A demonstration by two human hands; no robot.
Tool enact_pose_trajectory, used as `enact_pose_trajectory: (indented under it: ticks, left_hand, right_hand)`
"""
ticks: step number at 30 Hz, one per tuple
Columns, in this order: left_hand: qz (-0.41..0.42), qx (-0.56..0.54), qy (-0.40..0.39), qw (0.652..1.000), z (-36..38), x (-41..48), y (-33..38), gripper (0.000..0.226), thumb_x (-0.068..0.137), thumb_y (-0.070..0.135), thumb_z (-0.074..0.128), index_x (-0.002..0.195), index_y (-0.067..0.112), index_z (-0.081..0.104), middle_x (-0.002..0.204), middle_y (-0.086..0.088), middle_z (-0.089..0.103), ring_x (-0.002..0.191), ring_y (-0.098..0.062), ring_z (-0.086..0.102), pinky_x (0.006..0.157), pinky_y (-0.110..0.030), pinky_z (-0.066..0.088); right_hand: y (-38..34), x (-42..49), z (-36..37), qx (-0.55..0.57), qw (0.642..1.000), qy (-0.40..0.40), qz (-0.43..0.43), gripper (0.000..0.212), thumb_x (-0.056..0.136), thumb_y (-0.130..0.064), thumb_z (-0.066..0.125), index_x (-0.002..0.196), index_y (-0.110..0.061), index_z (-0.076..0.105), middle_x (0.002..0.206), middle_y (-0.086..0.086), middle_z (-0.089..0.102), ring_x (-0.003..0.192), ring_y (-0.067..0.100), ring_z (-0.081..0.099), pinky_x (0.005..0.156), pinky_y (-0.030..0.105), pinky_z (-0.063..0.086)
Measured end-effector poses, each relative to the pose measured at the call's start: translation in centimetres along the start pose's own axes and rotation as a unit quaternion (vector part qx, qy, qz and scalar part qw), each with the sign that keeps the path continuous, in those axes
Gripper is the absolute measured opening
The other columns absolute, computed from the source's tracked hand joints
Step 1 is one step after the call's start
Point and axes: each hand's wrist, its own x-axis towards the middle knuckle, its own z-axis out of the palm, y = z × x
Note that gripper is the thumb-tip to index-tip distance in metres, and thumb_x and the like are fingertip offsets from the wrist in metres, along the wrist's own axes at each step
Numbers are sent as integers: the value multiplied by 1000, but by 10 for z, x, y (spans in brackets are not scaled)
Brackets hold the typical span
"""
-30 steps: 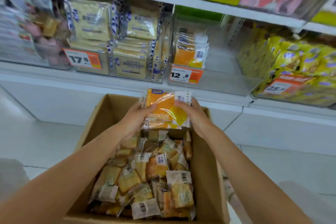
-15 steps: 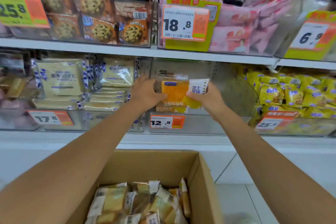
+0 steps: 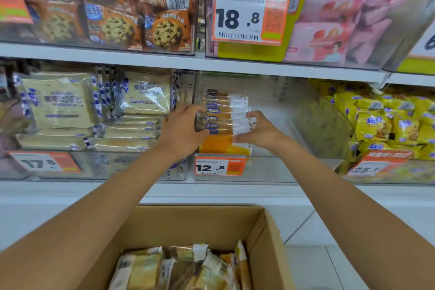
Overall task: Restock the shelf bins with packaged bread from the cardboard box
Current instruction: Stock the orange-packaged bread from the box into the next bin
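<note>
A stack of orange bread packs (image 3: 220,122) stands in the clear shelf bin (image 3: 273,168) behind the 12.8 price tag (image 3: 220,166). My left hand (image 3: 181,130) curls round the stack's left edge. My right hand (image 3: 260,130) is on the white right ends of the packs, with fingers above and thumb below. Below my arms the open cardboard box (image 3: 207,221) holds several more bread packs (image 3: 188,266). The right half of the bin has nothing in it.
A bin of pale toast packs (image 3: 94,110) sits left of the target bin and a bin of yellow snack bags (image 3: 386,122) sits to the right. The upper shelf (image 3: 211,63) carries cookie packs and pink packs close above my hands. White floor tiles lie right of the box.
Both hands lifted an orange bread pack out of the box, carried it up into the bin and set it against the stack. The camera tilted up towards the shelves.
</note>
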Motion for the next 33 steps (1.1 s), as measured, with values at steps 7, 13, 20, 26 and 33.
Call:
enact_pose_trajectory:
  ticks: [7, 13, 20, 26, 33]
  left_hand:
    - [14, -26, 100, 995, -20, -39, 15, 22, 85, 27, 72, 104, 25, 61, 103, 7, 57, 105, -17, 51, 83, -26, 42]
    - [-47, -75, 37, 995, -14, -118, -4, 13, 86, 25, 70, 90, 24, 58, 81, 8, 61, 74, -14, 57, 65, -31, 46]
    - [-218, -72, -151, 962, 40, -219, -107, 17, 89, 30, 70, 102, 24, 60, 95, 7, 66, 90, -12, 63, 80, -29, 50]
    - [-342, -124, -205, 909, 88, -277, -173, 21, 87, 13, 72, 107, 10, 64, 88, 0, 62, 80, -14, 58, 66, -22, 47]
    - [-398, -183, -184, 880, 108, -293, -190, 14, 90, 11, 69, 102, 9, 63, 81, 3, 55, 71, -10, 53, 52, -9, 38]
  right_hand:
    - [-8, -60, 20, -92, 967, 175, -163, 46, 78, -14, 77, 120, -18, 58, 109, -3, 57, 97, 10, 51, 83, 23, 42]
    - [26, -133, 81, -81, 976, 77, -186, 18, 81, -7, 68, 95, -17, 65, 80, -5, 61, 67, 14, 54, 71, 28, 48]
    - [170, -161, 175, -203, 964, -171, 17, 24, 85, -25, 66, 109, -24, 66, 97, -10, 66, 96, 13, 63, 94, 36, 50]
    - [259, -159, 239, -140, 944, -232, 187, 64, 90, -21, 68, 146, -10, 38, 143, 10, 46, 131, 29, 48, 104, 35, 43]
    - [278, -141, 285, -278, 917, -231, 166, 39, 84, -30, 74, 120, -16, 66, 116, 5, 67, 110, 25, 61, 87, 36, 54]
